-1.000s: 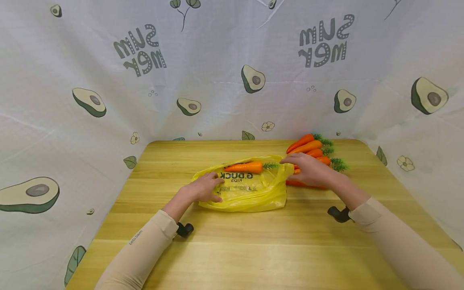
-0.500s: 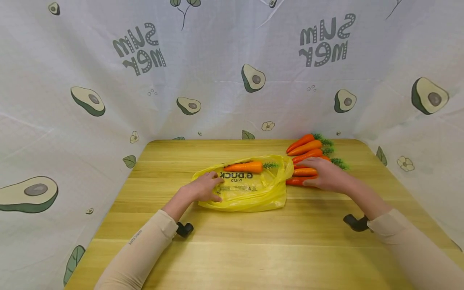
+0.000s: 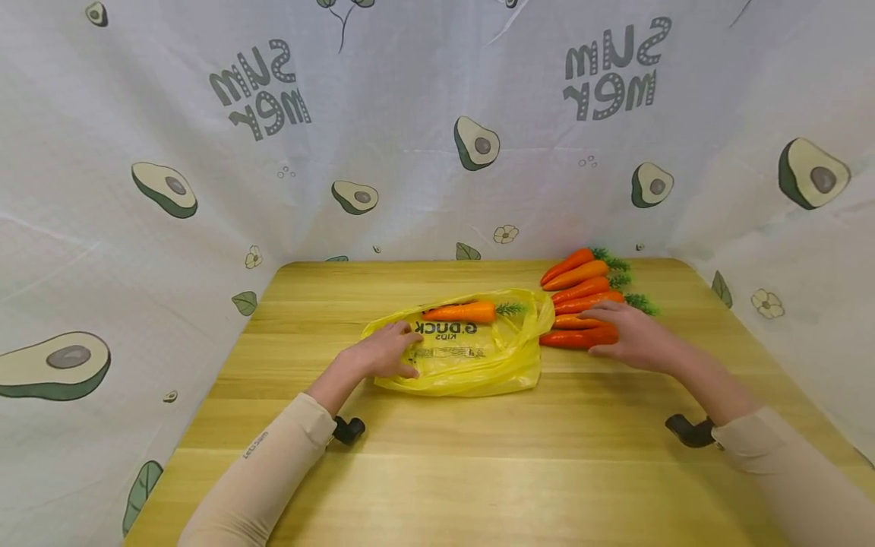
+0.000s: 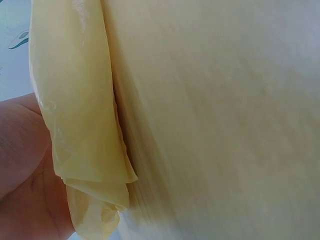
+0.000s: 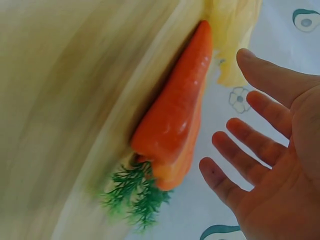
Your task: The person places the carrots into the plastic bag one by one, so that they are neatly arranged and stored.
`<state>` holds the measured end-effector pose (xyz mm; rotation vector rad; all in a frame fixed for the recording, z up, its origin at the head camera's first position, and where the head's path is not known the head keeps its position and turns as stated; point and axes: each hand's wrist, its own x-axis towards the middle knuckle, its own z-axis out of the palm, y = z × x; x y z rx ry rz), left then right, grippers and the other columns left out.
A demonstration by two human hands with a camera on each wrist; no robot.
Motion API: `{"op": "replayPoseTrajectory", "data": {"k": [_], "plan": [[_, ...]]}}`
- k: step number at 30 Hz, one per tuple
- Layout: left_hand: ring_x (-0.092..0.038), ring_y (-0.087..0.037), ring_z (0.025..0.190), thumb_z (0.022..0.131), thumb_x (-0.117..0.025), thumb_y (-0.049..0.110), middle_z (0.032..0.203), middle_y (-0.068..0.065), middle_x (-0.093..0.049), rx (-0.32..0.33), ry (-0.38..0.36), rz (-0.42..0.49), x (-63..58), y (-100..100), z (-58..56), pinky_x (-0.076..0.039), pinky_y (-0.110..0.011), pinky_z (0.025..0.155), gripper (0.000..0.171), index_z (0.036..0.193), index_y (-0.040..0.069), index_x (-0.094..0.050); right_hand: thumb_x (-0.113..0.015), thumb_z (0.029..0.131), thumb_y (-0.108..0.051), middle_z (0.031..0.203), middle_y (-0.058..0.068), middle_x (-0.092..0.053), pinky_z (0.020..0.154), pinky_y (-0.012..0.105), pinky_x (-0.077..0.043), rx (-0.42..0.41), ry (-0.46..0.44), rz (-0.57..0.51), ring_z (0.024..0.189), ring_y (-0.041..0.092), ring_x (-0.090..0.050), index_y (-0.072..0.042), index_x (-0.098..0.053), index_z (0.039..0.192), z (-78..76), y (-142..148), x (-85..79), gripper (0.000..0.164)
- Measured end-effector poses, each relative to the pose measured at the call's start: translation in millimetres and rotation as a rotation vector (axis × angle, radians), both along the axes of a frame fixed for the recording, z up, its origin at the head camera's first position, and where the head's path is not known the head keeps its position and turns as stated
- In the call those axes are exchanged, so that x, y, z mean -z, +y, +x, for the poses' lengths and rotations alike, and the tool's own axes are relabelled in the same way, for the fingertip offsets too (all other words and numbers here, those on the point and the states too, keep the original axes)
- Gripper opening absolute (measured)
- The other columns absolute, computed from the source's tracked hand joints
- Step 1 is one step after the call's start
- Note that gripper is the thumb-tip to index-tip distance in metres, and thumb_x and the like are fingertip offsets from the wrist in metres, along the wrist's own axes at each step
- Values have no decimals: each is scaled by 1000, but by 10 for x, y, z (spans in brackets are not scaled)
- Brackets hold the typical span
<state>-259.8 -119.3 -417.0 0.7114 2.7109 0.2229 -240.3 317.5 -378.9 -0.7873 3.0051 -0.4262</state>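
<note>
A yellow plastic bag (image 3: 451, 384) lies flat on the wooden table, its mouth facing right. On top of its printed panel, inside the raised rim, rests one orange carrot (image 3: 461, 312) with green leaves. My left hand (image 3: 388, 351) rests at the bag's left end, thumb and fingers spread apart; in the left wrist view a fold of the bag hides its fingers. My right hand (image 3: 632, 338) is over the leafy ends of the nearest carrots in the pile. In the right wrist view its fingers are spread, holding nothing, beside a red-orange carrot (image 5: 172, 110).
Several more carrots (image 3: 574, 275) lie in a row right of the bag, tips pointing left. A white curtain (image 3: 403, 137) with avocado prints hangs behind and beside the table (image 3: 478, 471). Black wrist mounts (image 3: 349, 431) hang under both forearms.
My right hand has let go of the bag's right rim and moved right, over the carrot pile. My left hand and the carrot on the bag stay in place.
</note>
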Motion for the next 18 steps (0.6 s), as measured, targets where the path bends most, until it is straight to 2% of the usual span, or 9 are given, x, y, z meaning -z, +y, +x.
{"op": "replayPoseTrajectory", "data": {"k": [6, 18], "plan": [[-36, -34, 144, 93, -71, 44, 156, -15, -35, -8, -7, 1, 0, -2, 9, -36, -50, 116, 73, 154, 17, -42, -81, 85, -17, 133, 29, -57, 97, 66, -46, -4, 40, 21, 121, 50, -54, 2, -60, 135, 12, 90, 56, 58], [-38, -34, 143, 92, -72, 45, 156, -15, -36, -5, 4, 2, 20, -1, -7, -36, -50, 116, 74, 154, 17, -42, -78, 87, -12, 135, 32, -54, 97, 68, -44, 21, 25, 12, 122, 52, -50, 1, -56, 139, -24, 214, 160, 57]]}}
